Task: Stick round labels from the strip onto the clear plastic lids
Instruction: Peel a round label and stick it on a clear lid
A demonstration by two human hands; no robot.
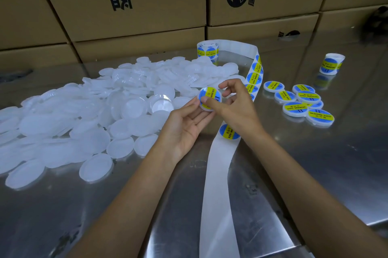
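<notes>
The backing strip (218, 184) runs from the near table edge away from me, bare white up close, with one blue-and-yellow label just under my right wrist. Above it, my left hand (184, 129) lies palm up, fingers nearly straight, supporting a clear lid (207, 99); my right hand (235, 102) pinches its labelled face, thumb pressing. The unlabelled lids (94, 115) are heaped left, finished lids (300, 104) right, cartons (147, 5) behind.
</notes>
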